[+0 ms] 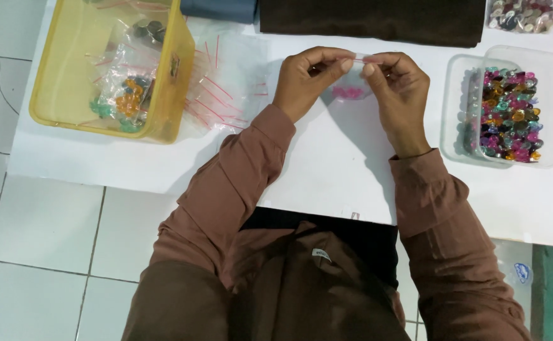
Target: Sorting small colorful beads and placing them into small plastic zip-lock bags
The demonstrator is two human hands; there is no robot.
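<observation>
Pinching a small clear bag [351, 88] by its top edge, held just above the white table [327, 164] near the middle. Pink beads [348, 93] sitting in the bottom of it, hard to count at this size. Left hand [306, 79] on the left end of the strip, thumb and forefinger closed tight on it, other fingers curled in. Right hand [397, 95] on the right end, same deal: thumb and forefinger shut on the edge, rest of the fingers folded. Fingertips of both nearly meeting over the bag's mouth.

Brown sleeves [238, 177] coming up from the bottom of the view, forearms angled in toward each other.

Off to the right, near the right hand, a clear tub [453, 120] full of mixed coloured gems [509, 113]. Well to the left, a yellow bin [162, 120] holding already filled bags with orange and green bits. Between bin and hands, a loose heap of empty bags [222, 95] with red zip lines. Along the far edge, a dark brown cloth [371, 22]. Top right corner, another pack of gems [521, 14], mostly cut off.
</observation>
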